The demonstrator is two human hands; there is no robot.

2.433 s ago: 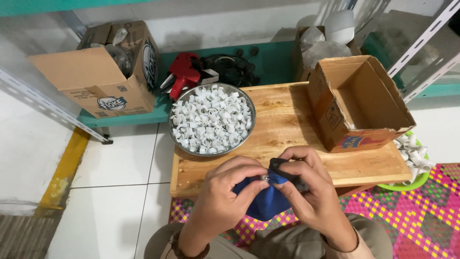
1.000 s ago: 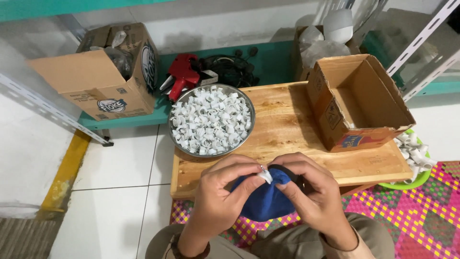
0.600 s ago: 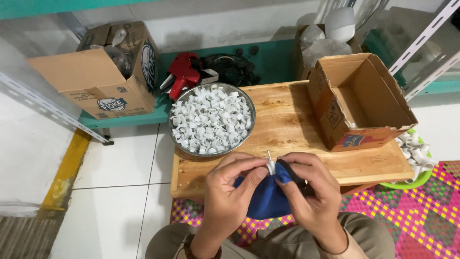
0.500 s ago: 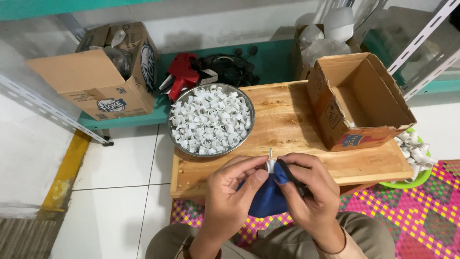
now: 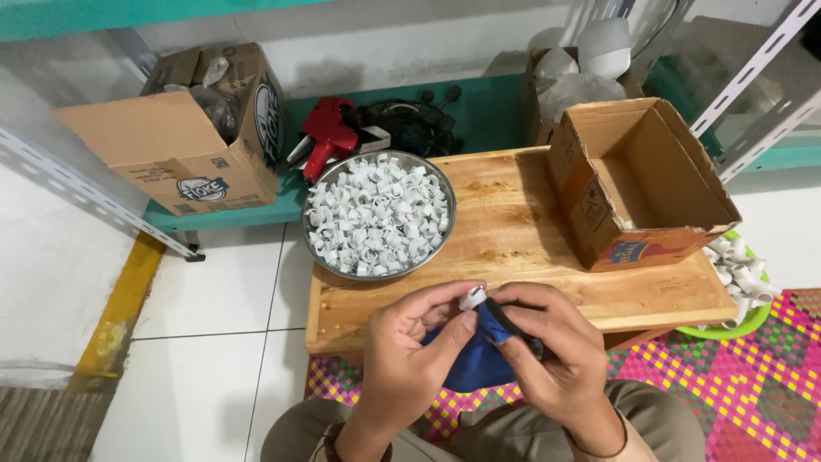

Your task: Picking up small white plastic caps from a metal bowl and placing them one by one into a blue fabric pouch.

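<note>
One small white plastic ring point(image 5: 472, 299) is pinched against the blue cloth point(image 5: 475, 364) by both hands, left hand point(image 5: 409, 359) and right hand point(image 5: 556, 359), while the steel bowl point(image 5: 318, 195) at eleven o'clock is seen full of rings.

Shiny metal bowl point(image 5: 445, 184), wooden board point(image 5: 513, 239)

**Two hands and a little white ring**

The left hand point(image 5: 410, 359) and the right hand point(image 5: 552, 359) meet over a blue cloth point(image 5: 475, 364). They pinch a small white ring point(image 5: 472, 299) between them. Just past them is a wooden worktop point(image 5: 522, 231). On it sit a metal bowl point(image 5: 318, 181) full of white rings and an open cardboard box point(image 5: 637, 184).
</note>
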